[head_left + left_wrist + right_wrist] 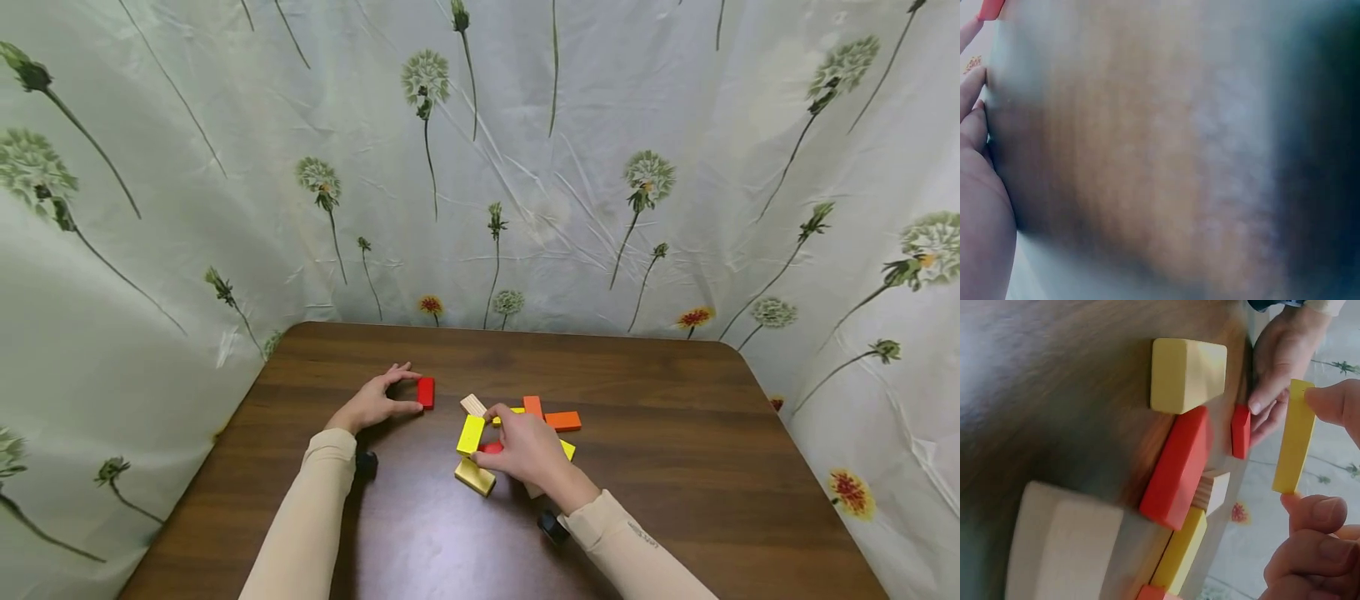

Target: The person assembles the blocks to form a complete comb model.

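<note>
At the left of the block group, my left hand [375, 403] pinches a red block [426, 393] between thumb and fingers. That block seems to stand on the tabletop. In the left wrist view only a corner of the red block [991, 9] shows, by a fingertip. My right hand [534, 452] holds a yellow block [471, 435] by its two ends, above the other blocks. The right wrist view shows this yellow block [1294, 437] between thumb and finger. Under it lie a pale yellow block [475, 477] and a second red block [1175, 469], partly hidden from the head view.
Around the right hand lie a plain wood block [473, 405], a flat yellow block [516, 411], two orange blocks, one upper [532, 406] and one right [562, 421], and a half-covered yellow block [567, 450]. The brown table [675, 500] meets a flowered curtain [555, 208] behind.
</note>
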